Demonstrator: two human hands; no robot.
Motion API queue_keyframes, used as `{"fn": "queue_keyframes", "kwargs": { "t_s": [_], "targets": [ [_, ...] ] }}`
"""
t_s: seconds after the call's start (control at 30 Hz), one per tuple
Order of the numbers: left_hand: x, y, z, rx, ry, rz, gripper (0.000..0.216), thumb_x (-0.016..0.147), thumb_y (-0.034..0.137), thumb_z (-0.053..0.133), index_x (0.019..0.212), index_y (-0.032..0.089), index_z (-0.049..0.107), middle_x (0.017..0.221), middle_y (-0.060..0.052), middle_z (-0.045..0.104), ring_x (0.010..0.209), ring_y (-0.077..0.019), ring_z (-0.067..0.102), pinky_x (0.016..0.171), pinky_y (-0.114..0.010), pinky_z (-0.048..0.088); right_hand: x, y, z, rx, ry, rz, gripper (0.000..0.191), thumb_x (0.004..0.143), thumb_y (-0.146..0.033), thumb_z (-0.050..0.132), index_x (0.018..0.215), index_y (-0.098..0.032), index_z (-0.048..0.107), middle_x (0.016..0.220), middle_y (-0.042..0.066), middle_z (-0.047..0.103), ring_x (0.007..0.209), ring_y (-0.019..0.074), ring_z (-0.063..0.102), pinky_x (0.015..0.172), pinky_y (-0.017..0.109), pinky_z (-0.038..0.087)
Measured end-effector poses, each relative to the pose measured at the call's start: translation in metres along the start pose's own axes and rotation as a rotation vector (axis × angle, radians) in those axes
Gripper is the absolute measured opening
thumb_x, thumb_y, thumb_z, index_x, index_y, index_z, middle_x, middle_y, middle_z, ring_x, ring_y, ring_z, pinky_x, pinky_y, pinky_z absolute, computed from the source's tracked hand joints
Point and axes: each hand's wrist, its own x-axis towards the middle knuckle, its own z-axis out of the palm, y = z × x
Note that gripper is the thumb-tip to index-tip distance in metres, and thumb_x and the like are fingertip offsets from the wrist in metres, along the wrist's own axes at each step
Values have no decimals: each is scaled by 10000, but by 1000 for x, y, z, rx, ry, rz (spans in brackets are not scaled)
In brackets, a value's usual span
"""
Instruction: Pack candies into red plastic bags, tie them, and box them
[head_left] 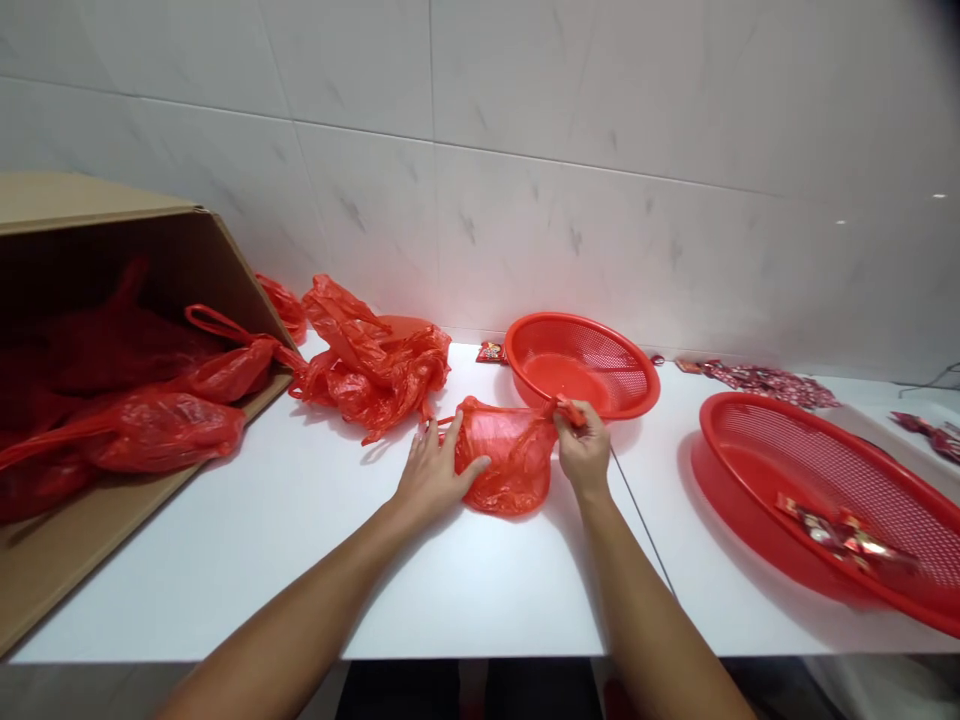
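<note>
A thin red plastic bag (pixel 501 485) lies in front of me, with its mouth side toward the wall and its lower part rounded toward me. My left hand (pixel 435 475) rests at the bag's left side, fingers stretched out and the thumb spread over the film. At the upper right corner of the bag, my right hand (pixel 585 450) is closed on the bunched handle. Just behind the bag stands a red plastic basket (pixel 577 385) with perforated sides; nothing shows inside it. A heap of crumpled red bags (pixel 367 365) lies left of my left hand.
On the left, a cardboard box (pixel 247 270) on its side holds several filled red bags (pixel 169 435). A larger red basket (pixel 757 520) at the right contains wrapped sweets (pixel 844 535). More small packets (pixel 765 382) lie along the tiled wall. The white table (pixel 465 600) ends near me.
</note>
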Motion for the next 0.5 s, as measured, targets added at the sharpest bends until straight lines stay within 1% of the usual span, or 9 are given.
{"fn": "queue_keyframes", "kwargs": {
  "t_s": [0.1, 0.17, 0.2, 0.3, 0.37, 0.4, 0.43, 0.47, 0.5],
  "targets": [
    [1, -3, -3, 16, 95, -27, 908, 978, 670, 530, 1723, 267, 202, 1794, -169, 143, 1641, -462, 148, 1299, -622, 227, -6, -4, 1, 68, 150, -48, 299, 942, -477, 618, 1014, -198, 697, 961, 83, 754, 924, 233, 707, 875, 355, 562],
    [-1, -2, -4, 10, 186, 43, 927, 962, 629, 583, 1719, 256, 200, 1801, -159, 101, 1649, -430, 150, 1311, -600, 227, -10, -7, 2, 110, 190, -72, 275, 954, -443, 626, 1029, -195, 720, 989, 94, 766, 962, 243, 718, 905, 377, 569],
    [-3, 0, -5, -2, 238, 99, 935, 958, 619, 596, 1718, 256, 190, 1803, -149, 99, 1653, -407, 152, 1319, -587, 223, -11, -8, 2, 134, 177, -87, 266, 956, -427, 630, 1042, -197, 734, 1003, 98, 772, 982, 249, 722, 920, 390, 572],
    [-7, 6, -12, -36, 381, 287, 922, 978, 589, 573, 1718, 259, 133, 1794, -126, 160, 1664, -356, 135, 1337, -578, 178, -14, -14, -1, 208, 13, -159, 221, 947, -380, 632, 1026, -228, 772, 1033, 95, 789, 1023, 267, 730, 960, 438, 576],
    [-6, 9, -21, -2, 428, 388, 942, 970, 567, 588, 1718, 242, 117, 1789, -127, 184, 1670, -363, 80, 1343, -600, 117, -16, -19, -2, 248, -141, -218, 189, 934, -343, 618, 906, -249, 781, 1064, 90, 802, 1086, 286, 722, 999, 477, 569],
    [-4, 10, -27, 41, 419, 443, 958, 950, 551, 619, 1716, 231, 140, 1779, -133, 218, 1668, -383, 63, 1340, -623, 78, -18, -22, -3, 257, -214, -248, 203, 927, -321, 607, 825, -255, 770, 1093, 84, 808, 1129, 296, 713, 1025, 496, 560],
    [-2, 12, -33, 99, 389, 505, 946, 930, 514, 651, 1706, 224, 195, 1751, -138, 294, 1662, -403, 84, 1333, -647, 44, -19, -27, -5, 263, -275, -283, 231, 919, -296, 598, 750, -257, 750, 1133, 74, 810, 1175, 303, 699, 1052, 512, 547],
    [1, 13, -40, 166, 350, 576, 877, 919, 449, 668, 1678, 222, 291, 1687, -142, 415, 1643, -415, 167, 1326, -666, 28, -21, -32, -7, 265, -321, -323, 256, 909, -268, 591, 693, -258, 729, 1180, 62, 807, 1216, 308, 683, 1075, 525, 535],
    [2, 14, -46, 240, 312, 652, 737, 923, 358, 655, 1612, 229, 426, 1564, -135, 562, 1587, -407, 317, 1322, -674, 40, -23, -38, -10, 259, -349, -370, 269, 896, -235, 587, 661, -257, 715, 1231, 47, 797, 1245, 310, 668, 1090, 534, 524]
  ]
}}
